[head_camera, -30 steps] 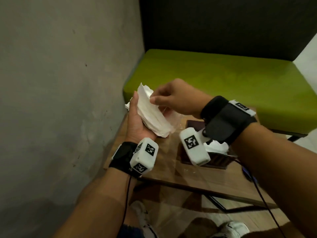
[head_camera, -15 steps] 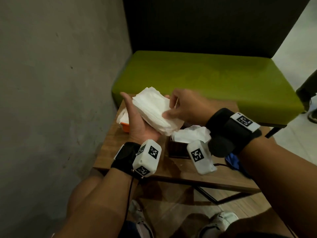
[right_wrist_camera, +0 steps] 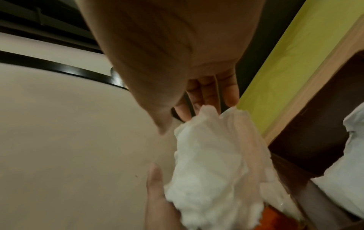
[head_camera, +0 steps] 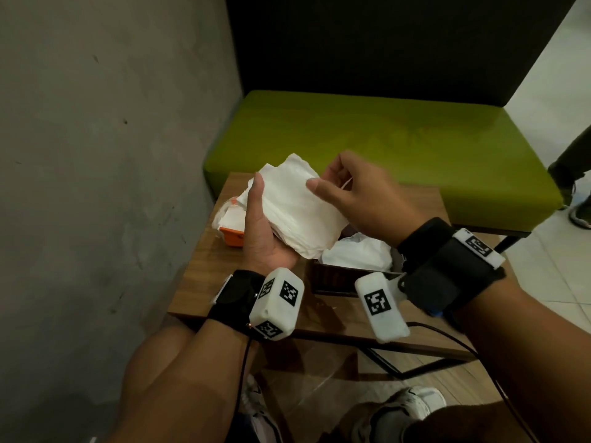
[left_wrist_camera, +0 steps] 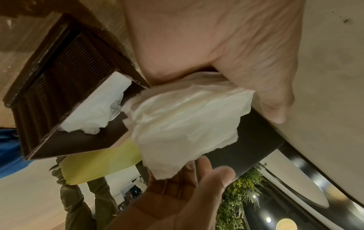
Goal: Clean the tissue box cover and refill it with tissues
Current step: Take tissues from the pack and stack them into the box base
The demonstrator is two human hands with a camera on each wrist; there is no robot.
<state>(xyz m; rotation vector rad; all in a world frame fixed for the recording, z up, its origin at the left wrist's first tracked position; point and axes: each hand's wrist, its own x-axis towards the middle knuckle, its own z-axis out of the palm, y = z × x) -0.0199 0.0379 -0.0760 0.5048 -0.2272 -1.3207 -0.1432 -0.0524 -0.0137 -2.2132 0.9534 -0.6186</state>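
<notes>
**Both hands on a tissue stack above the open cover**

A green bench seat [head_camera: 383, 148] with a dark backrest fills the far side, and a grey concrete wall [head_camera: 105, 155] runs along the left. In front of the seat stands a small wooden table [head_camera: 220, 282].

On the table, near its middle, sits the dark brown tissue box cover [head_camera: 332, 279], open side up, with ribbed walls and crumpled white tissue [head_camera: 355, 254] lying inside it. At the table's left edge, beside the wall, lies an orange tissue pack [head_camera: 232, 238] with white tissue showing at its top.

Above the table, between the pack and the cover, a thick stack of white tissues [head_camera: 297, 206] is held clear of both. The left hand [head_camera: 262, 238] cradles it from below, palm up, fingers curled round the underside and the thumb pressed along the stack's near left edge. The right hand [head_camera: 361, 199] meets the stack from the right: its thumb lies on the top sheet and its curled fingers tuck behind the far edge, pinching that side.

Both wrists carry black straps with white marker blocks.
</notes>
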